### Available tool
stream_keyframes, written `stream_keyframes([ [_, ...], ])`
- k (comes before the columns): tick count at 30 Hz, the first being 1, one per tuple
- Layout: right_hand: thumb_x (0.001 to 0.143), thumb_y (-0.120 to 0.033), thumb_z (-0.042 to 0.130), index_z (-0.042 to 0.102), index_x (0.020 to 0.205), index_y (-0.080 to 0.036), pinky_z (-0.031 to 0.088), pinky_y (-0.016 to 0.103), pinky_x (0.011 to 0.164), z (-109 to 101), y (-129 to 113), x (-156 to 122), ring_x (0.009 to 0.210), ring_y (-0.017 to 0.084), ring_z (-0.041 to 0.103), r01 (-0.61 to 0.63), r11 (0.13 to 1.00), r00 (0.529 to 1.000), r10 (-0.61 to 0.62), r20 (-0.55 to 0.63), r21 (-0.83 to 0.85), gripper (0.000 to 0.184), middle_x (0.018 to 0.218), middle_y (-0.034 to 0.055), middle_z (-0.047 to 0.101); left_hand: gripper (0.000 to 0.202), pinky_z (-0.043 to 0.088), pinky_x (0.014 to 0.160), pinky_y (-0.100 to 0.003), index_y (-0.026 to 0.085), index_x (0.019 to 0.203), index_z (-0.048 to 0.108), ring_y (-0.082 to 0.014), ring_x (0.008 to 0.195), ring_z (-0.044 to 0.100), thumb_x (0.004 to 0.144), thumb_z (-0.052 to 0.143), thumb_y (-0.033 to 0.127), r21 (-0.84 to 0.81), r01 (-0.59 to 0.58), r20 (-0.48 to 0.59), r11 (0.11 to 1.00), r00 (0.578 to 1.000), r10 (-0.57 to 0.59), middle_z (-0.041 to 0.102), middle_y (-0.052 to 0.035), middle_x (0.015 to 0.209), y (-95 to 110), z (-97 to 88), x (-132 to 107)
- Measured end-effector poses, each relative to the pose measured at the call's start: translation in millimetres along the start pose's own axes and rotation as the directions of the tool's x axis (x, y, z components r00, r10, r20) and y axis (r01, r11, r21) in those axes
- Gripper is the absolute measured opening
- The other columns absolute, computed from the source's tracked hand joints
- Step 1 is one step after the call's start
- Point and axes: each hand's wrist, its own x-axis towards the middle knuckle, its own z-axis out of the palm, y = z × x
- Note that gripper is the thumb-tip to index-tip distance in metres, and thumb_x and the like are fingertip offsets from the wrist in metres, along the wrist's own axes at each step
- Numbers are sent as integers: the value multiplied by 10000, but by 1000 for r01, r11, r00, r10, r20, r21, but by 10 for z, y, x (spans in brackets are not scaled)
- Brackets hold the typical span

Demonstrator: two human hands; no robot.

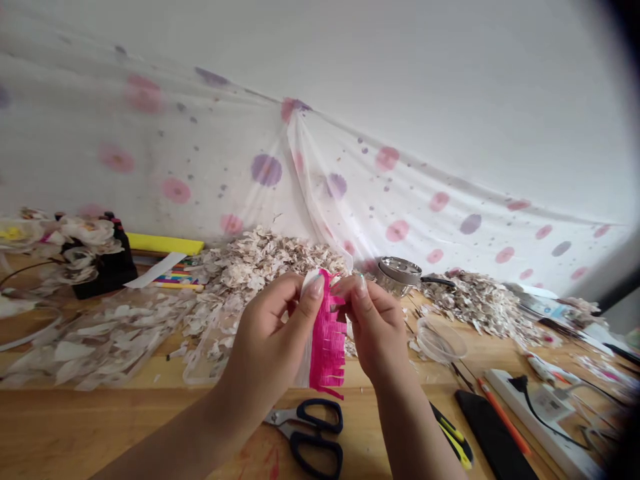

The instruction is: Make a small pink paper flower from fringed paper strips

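A strip of bright pink crepe paper (327,343), its right edge cut into a fringe, hangs upright between my hands above the table. Behind its left side shows a white layer (304,373). My left hand (280,320) pinches the top of the strip, thumb in front. With thumb and fingertips pressed together, my right hand (377,320) is closed at the upper fringe; a fringe piece appears to be between its fingertips. Scissors (310,427) with dark blue handles lie on the table just below the paper.
Heaps of dried whitish petals (265,260) cover the back of the table (240,413). To the right are a metal burner (400,267), a clear lid (440,339), a yellow-black cutter (453,433), a black phone (495,433) and a power strip (545,420). White artificial flowers (85,243) stand at left.
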Motion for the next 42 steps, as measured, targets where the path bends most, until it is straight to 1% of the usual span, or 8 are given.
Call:
stream_keyframes([
  [9,870,-325,621,594,634,-172,384,198,508,88,-70,-29,533,77,455,-40,998,998,42,50,-48,283,572,-32,544,300,362,581,-215,194,697,510,-113,636,429,921,512,394,27,-34,34,999,999,34,465,33,658,-29,-10,32],
  [19,899,-427,553,558,649,-161,371,211,508,87,10,-10,514,81,469,-120,993,992,120,45,-10,365,557,-24,536,325,430,616,-238,187,818,616,-144,658,489,879,530,493,46,156,236,987,958,-162,537,5,679,-68,-160,161],
  [25,783,-404,704,531,721,-170,347,200,484,138,-68,-38,521,72,425,-95,994,991,100,87,-61,297,610,-40,508,339,393,597,-224,188,734,573,-144,677,482,853,558,505,122,162,267,979,945,-189,524,9,680,7,-218,192],
  [32,900,-246,571,611,742,-158,397,210,543,165,6,-52,559,85,508,255,850,964,-260,54,-462,185,621,-9,580,379,339,558,-231,193,686,538,-134,605,428,846,536,537,201,136,196,970,965,-176,469,23,624,40,-281,205],
  [35,888,-236,591,627,772,-164,408,220,562,157,56,-59,575,94,533,300,792,947,-314,67,-532,141,641,-1,604,395,301,520,-228,192,673,539,-128,567,403,835,542,553,228,145,181,963,965,-188,450,31,587,49,-307,212],
  [38,886,-349,591,612,728,-163,424,221,553,173,77,-53,564,98,543,161,909,985,-175,-2,-384,245,620,1,598,396,325,517,-228,191,685,557,-136,570,438,840,541,555,248,129,201,960,963,-181,449,34,571,63,-344,236],
  [40,883,-486,545,574,684,-162,391,192,451,188,83,-35,466,81,506,-106,989,994,105,-11,-100,381,543,-17,562,383,373,561,-238,190,689,567,-153,620,488,852,537,535,259,81,234,963,962,-144,497,20,611,72,-374,260],
  [42,877,-601,460,541,664,-161,275,158,326,194,87,-12,349,56,412,-425,886,903,400,156,188,496,472,-34,523,364,399,612,-252,189,699,586,-164,663,518,877,517,498,287,15,275,958,957,-97,545,5,664,77,-402,285],
])
